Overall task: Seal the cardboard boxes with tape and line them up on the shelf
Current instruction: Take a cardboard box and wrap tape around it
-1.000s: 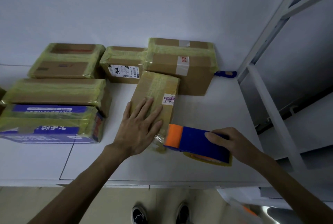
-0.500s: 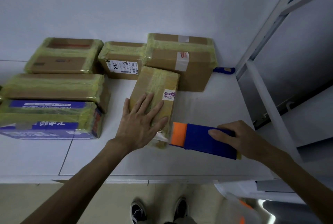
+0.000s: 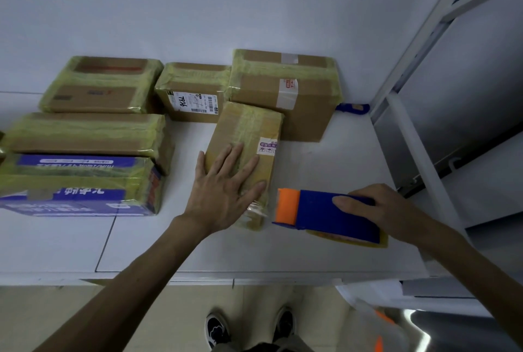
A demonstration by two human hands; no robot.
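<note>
1. Working on the shelf (image 3: 339,159), we see taped boxes (image 3: 85,136) beyond and left of our left hand (image 3: 223,190).
2. That hand presses flat, fingers spread, on the narrow box (image 3: 249,125), its long axis running away from us.
3. Our right hand (image 3: 376,207) grips the tape dispenser (image 3: 334,215) just right of that box's near end.

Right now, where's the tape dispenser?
Head view, lower right: the right hand grips the tape dispenser, just right of the small box under the left hand.
</note>
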